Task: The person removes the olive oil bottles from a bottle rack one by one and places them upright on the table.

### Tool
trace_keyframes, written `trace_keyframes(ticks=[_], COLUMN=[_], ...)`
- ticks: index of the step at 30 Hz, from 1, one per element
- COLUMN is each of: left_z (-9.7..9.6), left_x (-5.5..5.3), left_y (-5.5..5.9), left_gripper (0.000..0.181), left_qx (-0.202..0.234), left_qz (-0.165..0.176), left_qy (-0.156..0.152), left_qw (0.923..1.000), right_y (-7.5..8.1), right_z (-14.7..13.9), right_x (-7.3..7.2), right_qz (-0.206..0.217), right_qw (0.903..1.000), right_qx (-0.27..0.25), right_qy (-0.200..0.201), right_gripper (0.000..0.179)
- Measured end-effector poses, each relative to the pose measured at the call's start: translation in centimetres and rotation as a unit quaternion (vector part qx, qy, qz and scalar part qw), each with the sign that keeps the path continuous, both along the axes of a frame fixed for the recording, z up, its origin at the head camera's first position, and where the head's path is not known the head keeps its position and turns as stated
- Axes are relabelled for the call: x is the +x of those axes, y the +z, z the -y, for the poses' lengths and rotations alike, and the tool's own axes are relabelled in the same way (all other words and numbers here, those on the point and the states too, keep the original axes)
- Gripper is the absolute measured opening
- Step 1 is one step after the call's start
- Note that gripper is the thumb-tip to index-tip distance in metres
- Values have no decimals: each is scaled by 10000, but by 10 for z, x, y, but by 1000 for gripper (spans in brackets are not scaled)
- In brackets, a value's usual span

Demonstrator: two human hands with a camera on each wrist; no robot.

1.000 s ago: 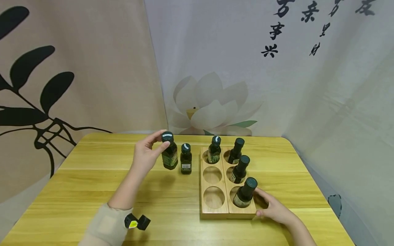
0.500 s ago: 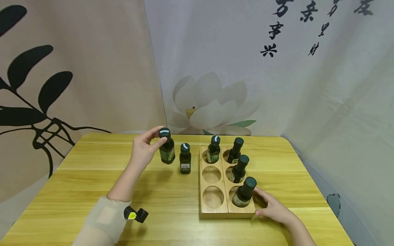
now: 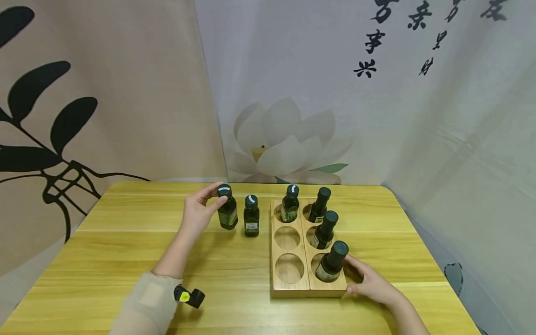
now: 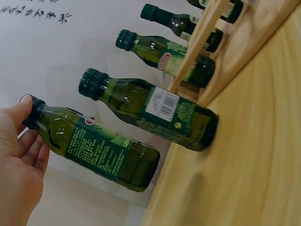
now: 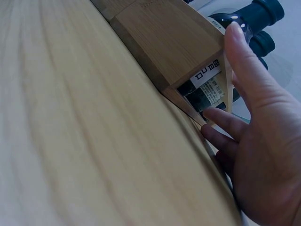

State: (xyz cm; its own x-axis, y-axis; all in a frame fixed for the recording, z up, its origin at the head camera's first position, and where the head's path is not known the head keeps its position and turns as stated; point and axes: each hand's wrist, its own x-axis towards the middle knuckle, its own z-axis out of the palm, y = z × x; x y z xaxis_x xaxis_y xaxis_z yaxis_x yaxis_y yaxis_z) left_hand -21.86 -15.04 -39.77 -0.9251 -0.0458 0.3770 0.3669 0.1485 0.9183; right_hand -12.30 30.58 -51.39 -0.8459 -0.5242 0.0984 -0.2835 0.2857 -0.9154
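My left hand (image 3: pixel 199 210) pinches a small dark-green glass bottle (image 3: pixel 228 214) by its cap, thumb on the near side. The bottle hangs nearly upright, and its printed green label (image 4: pixel 96 148) faces the left wrist camera. Just right of it stands a similar bottle (image 3: pixel 251 218) with a barcode on its label (image 4: pixel 162 103). My right hand (image 3: pixel 374 286) rests at the near right corner of a wooden rack (image 3: pixel 289 294). Its thumb (image 5: pixel 242 52) is extended by the rack's edge, and the fingers lie loosely at the open side.
The rack has two rows of round holes. Its right row holds several slim dark bottles (image 3: pixel 324 231); its left row has one green bottle (image 3: pixel 290 204) at the back and two vacant holes (image 3: pixel 290 268). A printed cloth backdrop (image 3: pixel 293 93) rises behind the wooden table (image 3: pixel 234 302).
My left hand has raised the bottle slightly leftward, then lowered it again beside the standing bottle. My right hand and the rack have stayed in place.
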Motion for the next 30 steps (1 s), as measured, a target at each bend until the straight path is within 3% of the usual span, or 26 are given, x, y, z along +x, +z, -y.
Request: trace_keyframes(ticks=[6,22,30], left_z=[-7,-5,-4], left_x=[10,7,11], left_y=[4,-23,-12], left_gripper=[37,38,44], left_qx=[-94,-48,-481], left_qz=[112,212,334], left_qy=[90,12,150], left_qw=[9999,9998,9982], right_y=[0,1,1], right_z=[0,0,0], right_x=[1,2,2], right_qz=[-26,-9,-5], right_qw=[9999,9998,9998], right_qx=[81,144,143], right_qy=[-86,-158,-136], right_gripper=[87,89,90])
